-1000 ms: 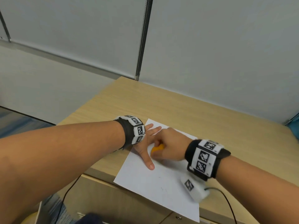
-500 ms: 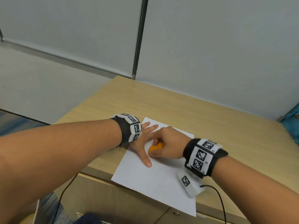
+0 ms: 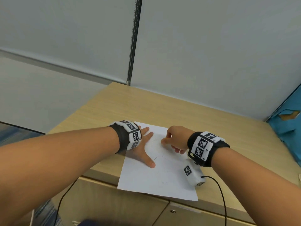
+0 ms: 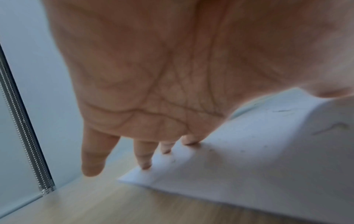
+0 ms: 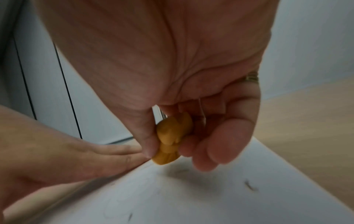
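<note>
The right hand (image 3: 175,139) has its grip pinched on a small orange-yellow rubber eraser (image 5: 170,141) over the white paper sheet (image 3: 159,181), near its 1 o'clock corner. The left hand (image 3: 145,149), grip flat and spread, presses the sheet's 10 o'clock edge. The sheet's faint pencil marks are unreadable.

The eraser (image 5: 170,139) is mustard-orange. The sheet of paper (image 3: 146,181) is white with faint dark scribbles; the tabletop (image 3: 123,103) shows pale wood grain. The right wristband (image 3: 202,145) is black with black-and-white square markers.
</note>
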Tool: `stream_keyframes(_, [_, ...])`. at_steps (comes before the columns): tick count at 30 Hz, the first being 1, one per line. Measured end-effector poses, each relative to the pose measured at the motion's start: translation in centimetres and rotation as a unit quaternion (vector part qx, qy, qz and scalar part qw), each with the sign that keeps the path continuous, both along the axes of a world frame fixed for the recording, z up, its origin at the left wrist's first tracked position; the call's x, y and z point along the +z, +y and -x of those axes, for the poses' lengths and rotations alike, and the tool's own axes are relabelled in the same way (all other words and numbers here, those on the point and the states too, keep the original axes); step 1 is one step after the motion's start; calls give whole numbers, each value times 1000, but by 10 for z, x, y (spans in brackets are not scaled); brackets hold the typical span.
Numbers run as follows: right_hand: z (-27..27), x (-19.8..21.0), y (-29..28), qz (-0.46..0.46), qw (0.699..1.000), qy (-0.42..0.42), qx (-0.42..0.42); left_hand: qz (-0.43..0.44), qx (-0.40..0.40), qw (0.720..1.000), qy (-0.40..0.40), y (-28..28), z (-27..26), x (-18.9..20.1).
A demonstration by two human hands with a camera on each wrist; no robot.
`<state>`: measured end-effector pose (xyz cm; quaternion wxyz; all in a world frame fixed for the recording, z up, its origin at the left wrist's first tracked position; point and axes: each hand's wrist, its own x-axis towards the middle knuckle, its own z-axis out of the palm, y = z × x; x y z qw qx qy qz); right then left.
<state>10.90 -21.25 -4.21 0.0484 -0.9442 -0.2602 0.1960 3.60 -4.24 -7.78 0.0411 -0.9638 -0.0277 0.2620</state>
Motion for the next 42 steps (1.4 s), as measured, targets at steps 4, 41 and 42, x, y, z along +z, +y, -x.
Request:
stream_keyframes(4, [-2, -9, -3, -19, 1000, 6, 23, -43, 8, 998, -41, -10, 23, 13])
stream_keyframes(41, [15, -13, 23, -51, 977, 31, 204, -1, -82, 996, 40, 20, -22, -1])
stream_keyframes(42, [7, -11, 24, -48, 981, 7, 188, 7, -83, 996, 37, 21, -22, -3])
